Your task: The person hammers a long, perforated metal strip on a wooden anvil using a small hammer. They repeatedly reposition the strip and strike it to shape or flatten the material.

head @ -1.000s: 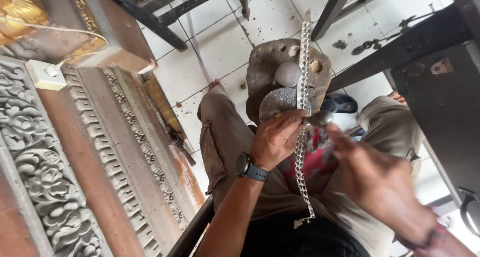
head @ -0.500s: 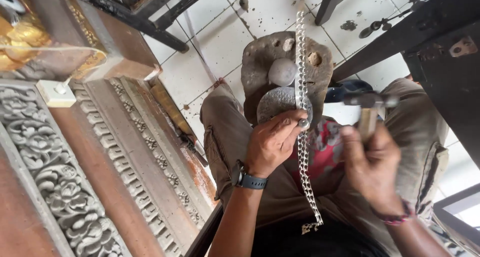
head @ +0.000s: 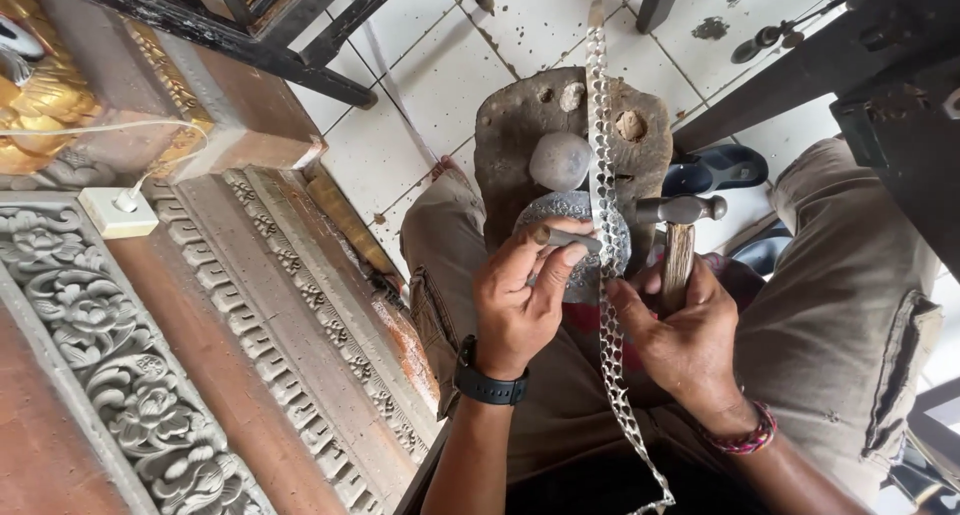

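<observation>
Metal strip: long, thin, pierced with a lace-like openwork pattern, silver in colour. It runs from the top of the view down across a rounded grey metal block, passes between both hands, and trails over the lap toward the bottom edge. Judged light, springy and easily kinked; the cut edges look sharp, so it is best taken by the flat faces near the block, not by the free hanging end.

Left hand: closed around a short steel punch, thumb and fingers pinching it, tip set against the strip on the block. Black watch on the wrist.

Right hand: gripped around the wooden handle of a small hammer, head lying just right of the strip; fingertips near the strip's edge.

Wooden stump: worn, pitted with hollows, held between the knees, carrying the block and a smooth round stone-like lump.

Trousers: brown, seated posture.

Surroundings: carved wooden panels with floral relief at left, a white power socket with cable, white tiled floor, dark furniture legs, a blue sandal.
</observation>
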